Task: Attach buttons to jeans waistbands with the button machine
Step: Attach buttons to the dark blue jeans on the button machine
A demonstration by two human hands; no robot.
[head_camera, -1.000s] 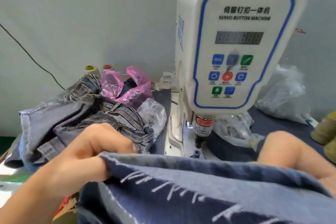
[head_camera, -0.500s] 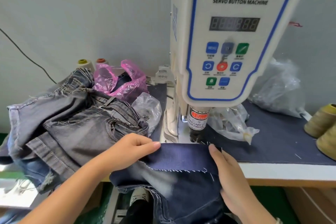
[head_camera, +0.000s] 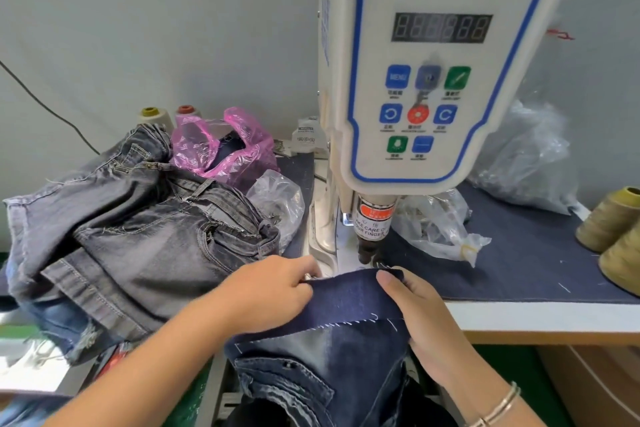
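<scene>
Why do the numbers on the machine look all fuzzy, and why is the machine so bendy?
Head view: the white button machine's dark number display is dim and slightly blurred; the wide-angle lens curves its sides; the dark blue jeans waistband looks reasonably sharp under soft, even light.

The white-edged table (head_camera: 540, 317) carries a dark blue cloth mat (head_camera: 519, 263) beyond the right hand (head_camera: 420, 315). On it stand the white servo button machine (head_camera: 426, 80), crumpled clear plastic bags (head_camera: 440, 229) and olive thread cones (head_camera: 613, 236). Beyond the left hand (head_camera: 266, 291) lie a heap of grey washed jeans (head_camera: 138, 236) and a pink plastic bag (head_camera: 225, 152).
</scene>
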